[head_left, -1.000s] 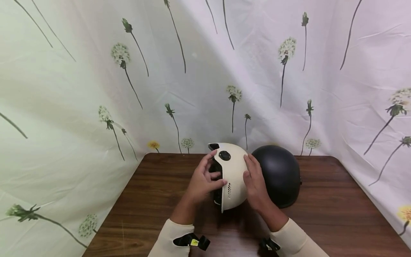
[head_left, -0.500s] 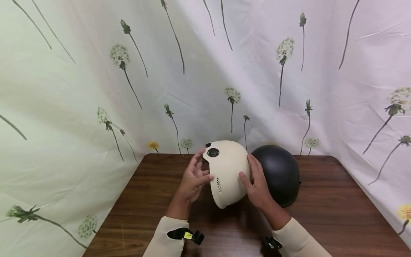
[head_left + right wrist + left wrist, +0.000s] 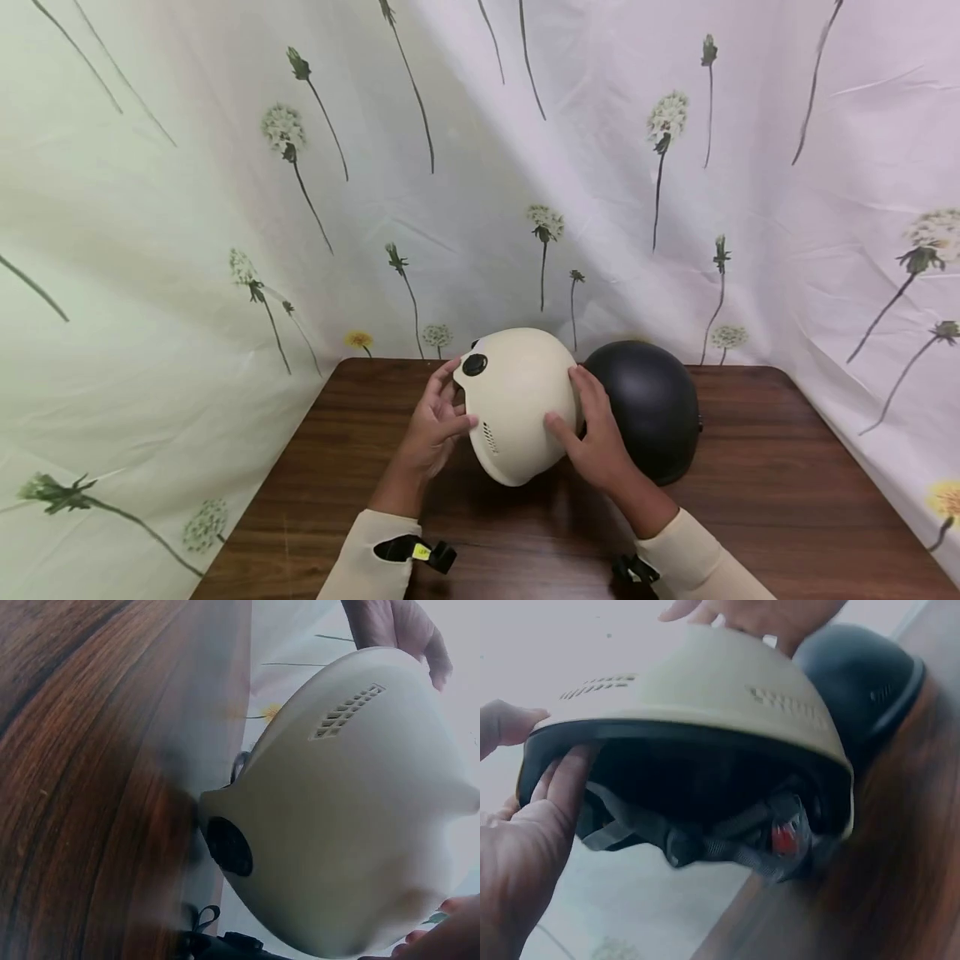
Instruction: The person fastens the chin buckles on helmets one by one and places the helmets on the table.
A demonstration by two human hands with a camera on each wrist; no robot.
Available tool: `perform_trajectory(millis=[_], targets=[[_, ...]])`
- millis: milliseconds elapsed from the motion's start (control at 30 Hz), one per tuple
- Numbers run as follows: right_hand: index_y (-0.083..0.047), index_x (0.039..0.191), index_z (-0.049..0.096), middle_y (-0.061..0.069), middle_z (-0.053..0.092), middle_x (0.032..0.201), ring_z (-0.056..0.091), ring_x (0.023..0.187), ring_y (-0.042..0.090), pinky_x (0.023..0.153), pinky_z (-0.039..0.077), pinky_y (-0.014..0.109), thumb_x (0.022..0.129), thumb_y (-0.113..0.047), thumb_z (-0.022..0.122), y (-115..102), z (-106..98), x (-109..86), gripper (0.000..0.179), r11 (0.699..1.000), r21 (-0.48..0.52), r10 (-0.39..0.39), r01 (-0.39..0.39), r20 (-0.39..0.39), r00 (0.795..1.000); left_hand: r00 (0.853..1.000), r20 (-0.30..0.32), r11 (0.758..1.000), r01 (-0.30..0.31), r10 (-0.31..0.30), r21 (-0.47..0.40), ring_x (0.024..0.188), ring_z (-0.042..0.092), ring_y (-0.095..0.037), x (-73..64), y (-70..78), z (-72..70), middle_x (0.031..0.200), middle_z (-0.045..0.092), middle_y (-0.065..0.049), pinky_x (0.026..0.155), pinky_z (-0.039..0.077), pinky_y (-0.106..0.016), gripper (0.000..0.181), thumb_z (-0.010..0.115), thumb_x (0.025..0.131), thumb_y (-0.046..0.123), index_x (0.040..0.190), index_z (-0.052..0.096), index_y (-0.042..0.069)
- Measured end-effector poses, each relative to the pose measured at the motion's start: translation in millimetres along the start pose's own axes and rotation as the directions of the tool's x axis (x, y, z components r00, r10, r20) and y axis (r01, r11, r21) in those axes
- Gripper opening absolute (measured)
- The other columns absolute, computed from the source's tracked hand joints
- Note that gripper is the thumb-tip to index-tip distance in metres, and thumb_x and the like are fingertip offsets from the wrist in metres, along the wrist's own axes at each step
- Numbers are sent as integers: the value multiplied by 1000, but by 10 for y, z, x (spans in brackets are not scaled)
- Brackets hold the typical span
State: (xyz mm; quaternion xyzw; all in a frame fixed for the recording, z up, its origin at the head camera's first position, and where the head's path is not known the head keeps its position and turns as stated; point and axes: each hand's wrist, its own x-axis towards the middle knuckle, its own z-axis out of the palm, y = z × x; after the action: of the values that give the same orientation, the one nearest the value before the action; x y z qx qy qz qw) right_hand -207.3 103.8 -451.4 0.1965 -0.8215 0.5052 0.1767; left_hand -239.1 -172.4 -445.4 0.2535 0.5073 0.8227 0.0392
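The left hand [image 3: 431, 429] pinches the cream helmet [image 3: 517, 400] by its rim [image 3: 690, 727]; the right hand [image 3: 600, 437] rests spread against it, near the black helmet [image 3: 652, 408] on the surface [image 3: 772, 483].

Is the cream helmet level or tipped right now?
The cream helmet is tipped: in the right wrist view its rim slants away from the table, and the left hand has fingers inside the opening.

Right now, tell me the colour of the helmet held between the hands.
The helmet is cream on the outside; it shows best in the head view.
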Motion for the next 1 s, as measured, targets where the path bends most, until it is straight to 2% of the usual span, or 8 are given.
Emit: perform_trajectory(millis=[167, 333, 500, 600, 733, 833, 933, 1000], targets=[[-9, 166, 27, 22, 15, 171, 22, 154, 51, 109, 35, 76, 102, -26, 70, -8, 19, -23, 79, 1000, -25, 10, -9, 58, 998, 999, -21, 978, 33, -29, 207, 123, 64, -21, -88, 46, -102, 166, 26, -24, 91, 59, -32, 92, 66, 90, -11, 164, 14, 7], [-10, 168, 24, 20, 11, 173, 16, 156, 52, 110, 33, 77, 101, -29, 72, -10, 41, -35, 84, 999, -43, 11, -7, 102, 995, 993, -108, 907, 95, -55, 410, 119, 66, -30, -121, 39, -126, 155, 41, -24, 90, 59, -32, 81, 70, 99, 7, 163, 22, 13], [-12, 168, 25, 19, 8, 174, 11, 157, 51, 109, 33, 78, 99, -30, 74, -4, 50, -49, 86, 999, -41, -20, 26, 133, 991, 977, -203, 816, 170, -67, 552, 117, 68, -35, -123, 28, -79, 141, 54, -27, 89, 59, -35, 72, 70, 102, 22, 158, 26, 11], [-15, 168, 26, 17, 7, 175, 9, 158, 48, 108, 35, 77, 99, -31, 75, 12, 51, -57, 87, 998, -49, -35, 43, 152, 988, 968, -248, 760, 192, -41, 621, 127, 60, -35, -115, 29, -44, 146, 48, -27, 100, 54, -43, 72, 70, 102, 31, 155, 29, 4], [-18, 168, 25, 14, 5, 175, 8, 159, 47, 109, 35, 76, 98, -34, 76, 30, 55, -66, 88, 998, -51, -38, 47, 176, 984, 959, -283, 639, 212, 10, 739, 141, 39, -37, -103, 25, -25, 152, 30, -24, 114, 39, -53, 77, 73, 97, 41, 150, 37, -2], [-19, 168, 26, 13, 4, 176, 8, 159, 48, 109, 35, 76, 98, -35, 76, 42, 64, -67, 87, 997, -49, -42, 53, 192, 981, 953, -303, 550, 240, 25, 800, 143, 34, -41, -106, 32, -13, 153, 30, -25, 116, 35, -59, 80, 74, 95, 47, 149, 43, -3], [-20, 167, 28, 12, 4, 176, 10, 159, 48, 109, 34, 76, 98, -36, 76, 53, 71, -65, 86, 997, -52, -51, 63, 197, 979, 946, -325, 491, 276, 15, 826, 139, 34, -44, -116, 42, 6, 153, 34, -27, 112, 37, -65, 82, 73, 94, 52, 150, 48, -3], [-19, 167, 29, 13, 5, 176, 11, 158, 49, 109, 34, 76, 98, -36, 76, 56, 72, -66, 85, 996, -52, -58, 70, 196, 979, 938, -347, 464, 306, 4, 831, 136, 31, -45, -124, 49, 25, 153, 35, -29, 109, 38, -67, 82, 72, 94, 55, 149, 51, -3]])
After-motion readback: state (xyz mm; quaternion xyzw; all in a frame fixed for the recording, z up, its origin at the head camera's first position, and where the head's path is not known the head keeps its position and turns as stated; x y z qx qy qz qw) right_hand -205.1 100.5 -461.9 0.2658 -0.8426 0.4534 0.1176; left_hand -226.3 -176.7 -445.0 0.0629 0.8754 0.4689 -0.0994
